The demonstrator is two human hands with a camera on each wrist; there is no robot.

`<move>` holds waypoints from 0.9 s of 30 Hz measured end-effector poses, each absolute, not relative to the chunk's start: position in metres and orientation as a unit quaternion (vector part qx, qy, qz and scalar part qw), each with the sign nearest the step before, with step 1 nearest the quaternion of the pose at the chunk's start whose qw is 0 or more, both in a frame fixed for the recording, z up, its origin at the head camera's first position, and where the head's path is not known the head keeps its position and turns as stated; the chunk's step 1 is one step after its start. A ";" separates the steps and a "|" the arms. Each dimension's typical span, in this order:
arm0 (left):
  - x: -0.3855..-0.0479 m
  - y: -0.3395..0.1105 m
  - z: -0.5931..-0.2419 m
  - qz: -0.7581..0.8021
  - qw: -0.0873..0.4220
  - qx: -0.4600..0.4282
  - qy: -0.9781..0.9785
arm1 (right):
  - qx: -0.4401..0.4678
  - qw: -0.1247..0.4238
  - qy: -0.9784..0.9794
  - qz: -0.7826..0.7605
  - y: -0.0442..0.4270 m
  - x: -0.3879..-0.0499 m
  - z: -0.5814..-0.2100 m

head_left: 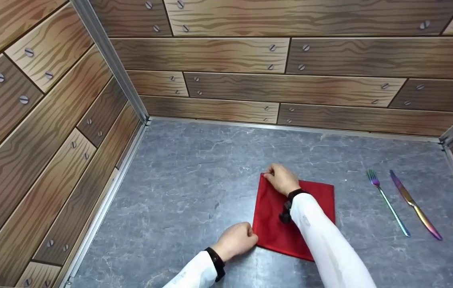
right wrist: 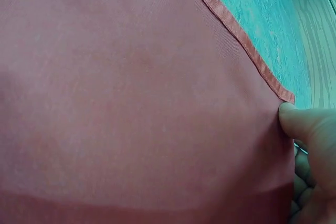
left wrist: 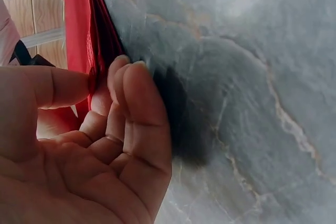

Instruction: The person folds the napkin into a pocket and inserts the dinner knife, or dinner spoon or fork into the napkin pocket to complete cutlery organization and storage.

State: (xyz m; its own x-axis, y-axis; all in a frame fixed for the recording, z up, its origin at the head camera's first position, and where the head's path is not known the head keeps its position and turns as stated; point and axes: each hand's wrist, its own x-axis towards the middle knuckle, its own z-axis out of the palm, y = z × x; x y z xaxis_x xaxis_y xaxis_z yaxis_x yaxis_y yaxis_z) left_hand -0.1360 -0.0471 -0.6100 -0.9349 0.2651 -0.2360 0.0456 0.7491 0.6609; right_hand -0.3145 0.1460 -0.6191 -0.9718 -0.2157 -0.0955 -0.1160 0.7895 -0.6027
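1. Partly cut off by the left and upper edges of the frame, the wood-patterned wall (head_left: 50, 120) fills the left side of the head view.
2. Next, at lower centre, a white left sleeve (head_left: 196, 272) runs out of the bottom edge, with a black band (head_left: 216, 264) round the wrist. The left hand (head_left: 236, 241) has its grip clamped on the cloth's lower left corner; from above its fingertips are hard to make out, but the left wrist view shows thumb and finger pinching the edge.
3. Right of centre, the red cloth (head_left: 270, 230) lies on the grey, marble-veined table (head_left: 178, 200). It looks smooth and roughly square, with several layers stacked along the pinched edge and a stitched hem in the right wrist view, where it appears dull pink. Much of its middle and lower right is hidden by the right forearm.
4. Over its upper left corner, the right hand (head_left: 282, 180) also pinches the fabric, thumb on top; its other fingers are mostly concealed. The right sleeve (head_left: 334, 248) leaves through the bottom edge.
5. Farther right lie a rainbow-tinted fork (head_left: 387, 206) and, beside it, a similarly coloured knife (head_left: 412, 203), both fully visible.
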 end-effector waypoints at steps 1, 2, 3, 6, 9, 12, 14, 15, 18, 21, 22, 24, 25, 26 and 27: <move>-0.137 -0.047 -0.610 0.348 0.162 0.082 0.920 | -0.088 0.079 0.943 -0.311 0.146 -0.315 -0.619; -0.137 -0.047 -0.611 0.351 0.166 0.079 0.918 | -0.088 0.079 0.943 -0.310 0.145 -0.315 -0.619; -0.138 -0.048 -0.611 0.354 0.167 0.077 0.917 | -0.087 0.078 0.944 -0.309 0.145 -0.315 -0.620; -0.139 -0.048 -0.612 0.356 0.168 0.074 0.916 | -0.089 0.077 0.945 -0.304 0.145 -0.316 -0.621; -0.139 -0.048 -0.612 0.361 0.171 0.075 0.914 | -0.092 0.073 0.946 -0.301 0.145 -0.316 -0.621; -0.139 -0.047 -0.612 0.367 0.179 0.074 0.910 | -0.091 0.074 0.946 -0.301 0.144 -0.317 -0.621; -0.139 -0.047 -0.613 0.365 0.186 0.072 0.909 | -0.092 0.078 0.947 -0.299 0.144 -0.317 -0.621; -0.139 -0.047 -0.613 0.364 0.189 0.071 0.909 | -0.092 0.079 0.947 -0.297 0.144 -0.317 -0.621; -0.140 -0.048 -0.613 0.354 0.196 0.071 0.912 | -0.096 0.080 0.948 -0.292 0.144 -0.317 -0.621; -0.141 -0.048 -0.612 0.336 0.196 0.078 0.918 | -0.096 0.079 0.950 -0.288 0.144 -0.318 -0.620; -0.142 -0.049 -0.611 0.328 0.195 0.082 0.921 | -0.095 0.079 0.950 -0.287 0.143 -0.318 -0.620; -0.143 -0.050 -0.610 0.305 0.191 0.088 0.929 | -0.093 0.079 0.951 -0.283 0.143 -0.318 -0.620; -0.144 -0.050 -0.610 0.294 0.187 0.091 0.933 | -0.094 0.077 0.952 -0.282 0.143 -0.318 -0.620; -0.145 -0.051 -0.609 0.284 0.179 0.095 0.937 | -0.096 0.076 0.952 -0.280 0.143 -0.318 -0.621; -0.147 -0.052 -0.609 0.274 0.165 0.099 0.942 | -0.097 0.075 0.953 -0.279 0.143 -0.318 -0.621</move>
